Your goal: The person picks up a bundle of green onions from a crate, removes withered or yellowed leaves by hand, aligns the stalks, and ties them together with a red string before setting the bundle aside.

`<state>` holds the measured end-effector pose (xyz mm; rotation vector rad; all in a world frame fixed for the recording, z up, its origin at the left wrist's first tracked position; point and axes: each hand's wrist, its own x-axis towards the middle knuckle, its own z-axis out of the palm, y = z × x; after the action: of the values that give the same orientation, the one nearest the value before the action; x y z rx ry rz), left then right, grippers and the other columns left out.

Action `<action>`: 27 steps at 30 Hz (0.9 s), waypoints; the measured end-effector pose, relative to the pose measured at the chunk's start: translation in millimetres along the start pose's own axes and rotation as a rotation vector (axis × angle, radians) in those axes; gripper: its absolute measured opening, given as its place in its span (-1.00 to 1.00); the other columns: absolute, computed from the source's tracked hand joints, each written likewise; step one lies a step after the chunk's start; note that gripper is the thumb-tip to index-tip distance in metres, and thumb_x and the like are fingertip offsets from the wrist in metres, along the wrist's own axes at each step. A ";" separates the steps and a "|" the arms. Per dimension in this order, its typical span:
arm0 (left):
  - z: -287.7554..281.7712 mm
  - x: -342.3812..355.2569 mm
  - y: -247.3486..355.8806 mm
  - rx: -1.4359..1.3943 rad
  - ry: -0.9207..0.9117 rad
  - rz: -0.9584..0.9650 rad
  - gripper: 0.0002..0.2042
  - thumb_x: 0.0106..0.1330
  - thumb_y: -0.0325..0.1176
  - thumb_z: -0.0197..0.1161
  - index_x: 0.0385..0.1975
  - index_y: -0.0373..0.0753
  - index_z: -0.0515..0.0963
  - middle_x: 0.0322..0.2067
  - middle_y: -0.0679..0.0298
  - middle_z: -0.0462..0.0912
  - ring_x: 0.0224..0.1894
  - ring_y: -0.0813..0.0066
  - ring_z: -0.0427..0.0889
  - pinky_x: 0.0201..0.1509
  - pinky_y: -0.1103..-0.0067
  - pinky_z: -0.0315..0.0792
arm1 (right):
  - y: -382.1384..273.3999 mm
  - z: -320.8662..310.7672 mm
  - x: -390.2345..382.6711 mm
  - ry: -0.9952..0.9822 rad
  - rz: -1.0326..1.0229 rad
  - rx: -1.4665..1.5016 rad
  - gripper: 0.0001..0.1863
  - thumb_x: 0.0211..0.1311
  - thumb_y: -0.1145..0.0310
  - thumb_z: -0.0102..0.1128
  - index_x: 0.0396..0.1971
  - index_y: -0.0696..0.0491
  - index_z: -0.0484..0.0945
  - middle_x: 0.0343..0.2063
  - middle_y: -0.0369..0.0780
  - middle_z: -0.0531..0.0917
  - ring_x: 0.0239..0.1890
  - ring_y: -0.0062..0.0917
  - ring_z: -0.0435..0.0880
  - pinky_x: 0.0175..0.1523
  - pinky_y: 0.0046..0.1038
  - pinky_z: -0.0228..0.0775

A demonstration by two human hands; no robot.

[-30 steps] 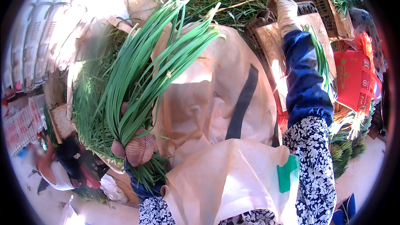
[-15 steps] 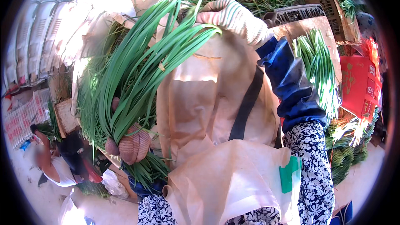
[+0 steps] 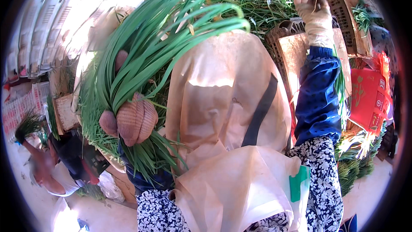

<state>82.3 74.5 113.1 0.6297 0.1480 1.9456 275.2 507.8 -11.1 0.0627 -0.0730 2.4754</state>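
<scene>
Nearest, a translucent peach-coloured apron (image 3: 231,184) spread across the lower centre of the frame. At centre left, the left hand (image 3: 136,120), in a brownish-pink ribbed knit glove, was closed around a bunch of long, flat green leaves (image 3: 171,47). The bunch's long axis rose obliquely from this grip toward the upper centre, its paler ends curving rightward. The right hand (image 3: 312,6), pale-cuffed at the wrist, was at the upper right, well apart from and to the right of those ends; its fingers were bent, and whether they held anything could not be told. Beyond lay a heap of loose green stalks (image 3: 253,13), upper centre, and a brown lattice-sided crate (image 3: 343,21), upper right.
</scene>
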 end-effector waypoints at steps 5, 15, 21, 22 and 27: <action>-21.6 35.1 -22.3 -0.076 -0.031 -0.046 -0.24 0.45 -0.40 0.03 0.38 -0.49 -0.39 -0.58 0.13 0.56 -0.83 0.59 0.40 -0.80 0.66 0.31 | 5.1 -4.2 -36.9 0.327 -0.031 -1.499 -0.85 0.22 0.36 0.15 -0.30 0.10 0.61 -0.48 -0.31 0.64 -0.44 -0.56 0.61 -0.26 -0.59 0.47; 7.0 58.5 -7.2 0.012 -0.003 -0.111 -0.26 0.46 -0.39 0.03 0.38 -0.51 -0.34 -0.64 0.28 0.42 -0.83 0.66 0.38 -0.79 0.69 0.29 | 138.2 55.8 -83.3 -0.052 0.296 -1.917 -0.23 -0.02 -0.25 0.38 -0.08 0.20 0.60 -0.30 -0.10 0.70 -0.19 -0.37 0.67 -0.05 -0.38 0.47; 13.7 87.1 -9.2 0.004 -0.135 -0.156 -0.28 0.37 -0.47 0.04 0.34 -0.60 -0.26 -0.56 0.18 0.46 -0.79 0.60 0.42 -0.77 0.65 0.32 | 199.2 53.7 -48.2 -0.107 0.129 -2.020 -0.62 0.24 0.13 0.27 -0.21 0.18 0.64 -0.40 -0.03 0.69 -0.37 -0.22 0.66 -0.19 -0.36 0.49; 5.6 93.4 -14.1 -0.004 -0.159 -0.151 -0.31 0.37 -0.46 0.04 0.32 -0.62 -0.22 -0.51 0.16 0.47 -0.78 0.60 0.42 -0.75 0.65 0.33 | 198.3 74.3 -51.6 -0.103 0.168 -2.118 -0.69 0.23 0.23 0.29 -0.23 0.19 0.64 -0.44 -0.04 0.68 -0.36 -0.31 0.68 -0.20 -0.34 0.49; -17.3 122.6 -18.0 -0.049 -0.222 -0.196 -0.38 0.33 -0.47 0.05 0.28 -0.69 -0.04 -0.43 0.13 0.46 -0.76 0.58 0.40 -0.72 0.64 0.33 | 180.2 108.3 -101.3 -0.457 0.552 -1.271 -0.66 0.27 0.25 0.24 -0.07 0.16 0.57 -0.23 -0.13 0.68 -0.12 -0.41 0.68 0.02 -0.39 0.54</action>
<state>48.8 192.8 136.0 0.7647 0.0220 1.6740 246.6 296.5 83.8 0.0590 -2.0042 2.3846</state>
